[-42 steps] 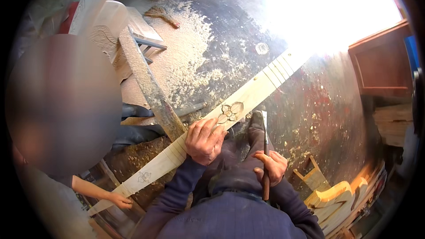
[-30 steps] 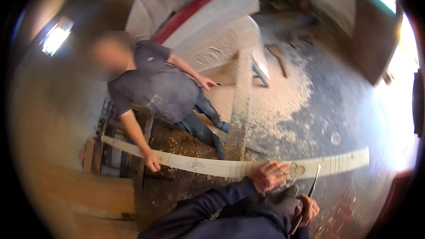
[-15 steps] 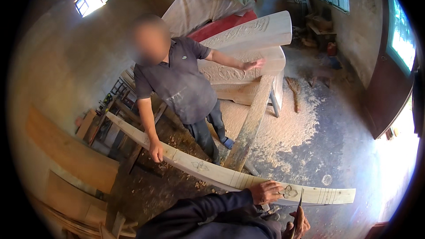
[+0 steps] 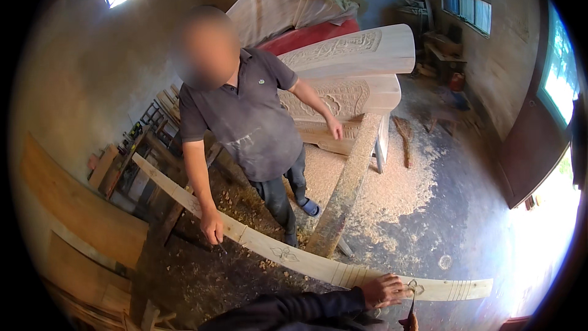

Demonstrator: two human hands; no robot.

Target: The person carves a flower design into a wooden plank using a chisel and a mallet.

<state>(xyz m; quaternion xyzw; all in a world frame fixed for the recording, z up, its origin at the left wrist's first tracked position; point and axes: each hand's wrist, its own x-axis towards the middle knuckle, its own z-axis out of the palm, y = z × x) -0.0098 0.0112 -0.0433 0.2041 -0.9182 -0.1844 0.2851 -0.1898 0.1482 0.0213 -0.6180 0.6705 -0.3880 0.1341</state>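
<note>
A long, pale, slightly curved wooden board (image 4: 318, 266) runs across in front of me, bearing pencilled lines and flower-like outlines. My left hand (image 4: 386, 290) grips it near the right end, its fingers bent over the wood beside a drawn flower (image 4: 416, 287). At the lower edge, my right hand (image 4: 412, 321) is mostly cut off. Out of it rises a thin pointed tool (image 4: 413, 300), its tip by that flower; its exact kind is unclear. Across the board stands a person in a dark shirt, whose hand (image 4: 212, 227) is at the board with a thin dark stick (image 4: 222, 246) below it.
A narrow plank (image 4: 346, 187) slopes from the board to large carved wooden panels (image 4: 343, 99). Wood shavings (image 4: 392, 193) cover part of the dark floor. Boards (image 4: 79, 202) lean at the left wall; a bench (image 4: 125, 162) holds tools. A door (image 4: 530, 141) stands at right.
The person opposite has lowered the hand that was stretched out. My view has shifted, and the board sits lower in it. My right hand has dropped mostly out of the picture.
</note>
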